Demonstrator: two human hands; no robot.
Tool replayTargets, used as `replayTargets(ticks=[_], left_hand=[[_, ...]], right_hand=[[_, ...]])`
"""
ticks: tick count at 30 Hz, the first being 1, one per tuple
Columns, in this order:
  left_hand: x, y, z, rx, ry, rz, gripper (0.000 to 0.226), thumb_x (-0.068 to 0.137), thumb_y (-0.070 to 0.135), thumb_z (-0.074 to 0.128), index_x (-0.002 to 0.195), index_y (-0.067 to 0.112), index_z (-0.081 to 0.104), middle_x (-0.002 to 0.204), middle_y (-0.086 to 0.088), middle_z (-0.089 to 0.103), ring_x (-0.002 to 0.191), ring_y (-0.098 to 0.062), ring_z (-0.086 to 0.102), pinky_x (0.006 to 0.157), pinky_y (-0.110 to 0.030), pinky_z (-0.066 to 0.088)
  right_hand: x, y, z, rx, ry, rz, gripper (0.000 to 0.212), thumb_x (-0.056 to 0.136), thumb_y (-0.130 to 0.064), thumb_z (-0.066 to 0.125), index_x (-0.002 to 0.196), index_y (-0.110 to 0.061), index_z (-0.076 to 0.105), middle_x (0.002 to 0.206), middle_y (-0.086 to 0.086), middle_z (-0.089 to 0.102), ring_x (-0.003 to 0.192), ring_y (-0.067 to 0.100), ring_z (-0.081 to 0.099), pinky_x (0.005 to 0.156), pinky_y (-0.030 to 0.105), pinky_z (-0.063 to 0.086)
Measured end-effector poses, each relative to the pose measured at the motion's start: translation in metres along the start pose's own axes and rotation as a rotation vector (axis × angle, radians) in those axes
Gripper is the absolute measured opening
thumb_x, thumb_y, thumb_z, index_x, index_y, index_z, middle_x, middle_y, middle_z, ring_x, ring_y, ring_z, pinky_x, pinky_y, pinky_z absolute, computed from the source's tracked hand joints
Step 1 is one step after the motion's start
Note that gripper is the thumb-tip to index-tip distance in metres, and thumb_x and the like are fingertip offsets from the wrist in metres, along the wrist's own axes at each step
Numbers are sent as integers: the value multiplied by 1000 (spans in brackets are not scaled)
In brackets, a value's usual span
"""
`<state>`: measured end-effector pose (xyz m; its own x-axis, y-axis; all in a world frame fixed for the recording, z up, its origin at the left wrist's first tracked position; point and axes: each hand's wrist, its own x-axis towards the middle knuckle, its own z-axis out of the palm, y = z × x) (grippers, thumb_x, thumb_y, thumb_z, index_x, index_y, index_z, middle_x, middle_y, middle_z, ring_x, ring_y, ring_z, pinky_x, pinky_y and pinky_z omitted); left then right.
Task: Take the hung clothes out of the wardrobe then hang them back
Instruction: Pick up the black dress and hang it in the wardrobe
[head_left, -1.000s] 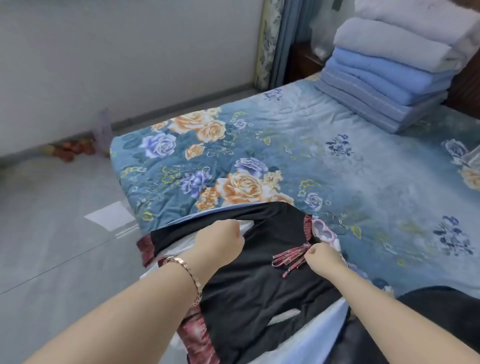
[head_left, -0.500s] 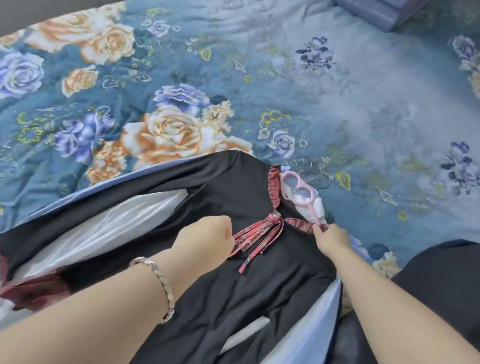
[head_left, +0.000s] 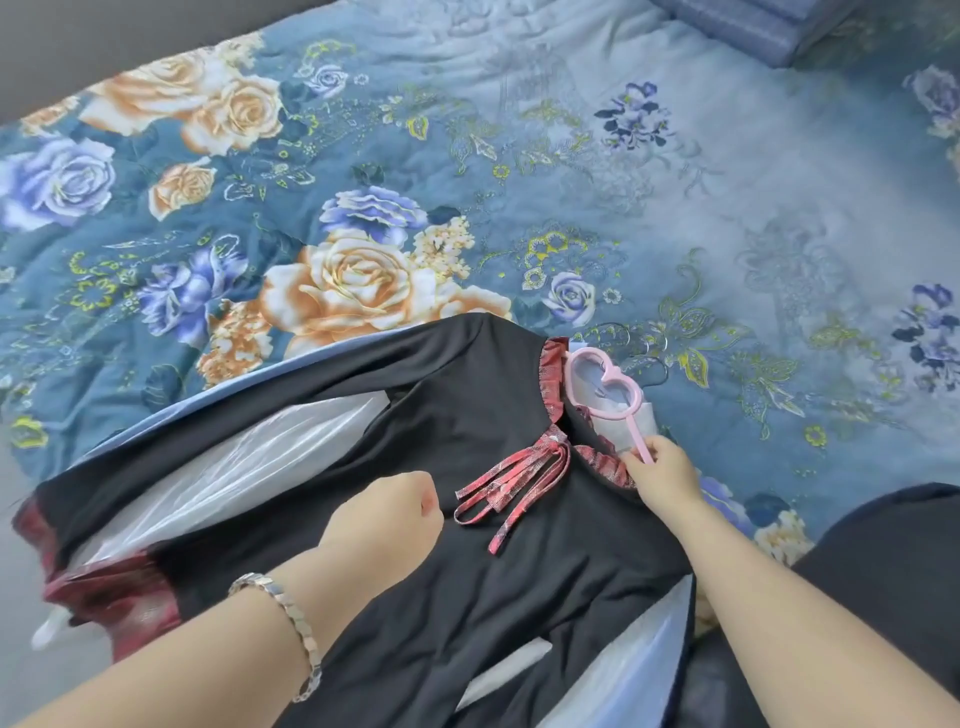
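A black dress (head_left: 467, 395) with red ruffled collar, red cuffs and a red ribbon bow (head_left: 519, 478) lies flat on the bed, on top of pale blue and white garments. A pink hanger (head_left: 602, 384) with a heart-shaped top sticks out of its neckline. My right hand (head_left: 662, 470) pinches the hanger's stem at the collar. My left hand (head_left: 384, 514), a metal bracelet on its wrist, rests as a closed fist on the dress's chest, left of the bow. Whether it pinches cloth is hidden.
The bed carries a blue floral quilt (head_left: 571, 182). Folded blue blankets (head_left: 748, 26) sit at the far right corner. A dark garment (head_left: 883, 561) lies at the lower right. Grey floor (head_left: 31, 675) shows past the bed's left edge.
The camera has tilted down and come closer to the bed. My right hand moved from the bow to the collar and took hold of the pink hanger's stem. My left fist stayed on the dress.
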<state>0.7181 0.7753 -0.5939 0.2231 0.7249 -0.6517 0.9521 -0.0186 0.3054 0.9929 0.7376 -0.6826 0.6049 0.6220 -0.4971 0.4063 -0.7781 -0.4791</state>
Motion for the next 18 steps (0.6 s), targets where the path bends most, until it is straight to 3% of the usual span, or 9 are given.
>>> replayTargets(ticks=[2,5,8,10,15,18], left_hand=[[-12,-6,-9,-22,32,-4,18,89,18,36,90,16,54,88,1,62,74,-20,51,68,-28,44],[-40,-16,-27,-71,77,-18,19,89,18,36,90,18,55,87,3,62,83,-21,59,70,-28,46],[-80,-30,-48,-110,131,-41,21,89,18,36,92,19,56,89,4,63,89,-21,61,73,-28,47],[-110,-44,-63,-132,182,-61,21,90,18,36,92,18,57,89,3,63,88,-22,60,73,-29,46],[-199,-96,-101,-222,353,-145,21,90,20,38,88,17,59,89,0,64,86,-24,60,74,-30,49],[-268,-139,-118,-311,445,-200,19,87,18,42,73,22,54,84,-1,62,86,-26,61,75,-32,49]], right_hand=[[-14,-9,-10,71,43,-122,14,87,-5,57,74,-8,51,71,7,49,72,25,43,58,32,29],[-53,-29,-30,11,67,-404,28,84,3,57,63,-13,47,68,-6,40,69,21,43,58,27,22],[-114,-65,-45,-57,-101,-658,42,84,3,59,58,-22,38,69,-8,38,67,-2,45,61,15,32],[-158,-98,-54,-89,-221,-768,51,84,0,62,57,-32,33,65,-10,39,68,-7,44,63,10,34],[-284,-194,-54,-209,-494,-951,41,83,-12,67,62,-39,45,66,-14,47,65,-5,49,63,10,37],[-366,-239,-36,-337,-559,-1059,38,89,-20,60,61,-31,37,66,-13,43,59,1,41,62,22,35]])
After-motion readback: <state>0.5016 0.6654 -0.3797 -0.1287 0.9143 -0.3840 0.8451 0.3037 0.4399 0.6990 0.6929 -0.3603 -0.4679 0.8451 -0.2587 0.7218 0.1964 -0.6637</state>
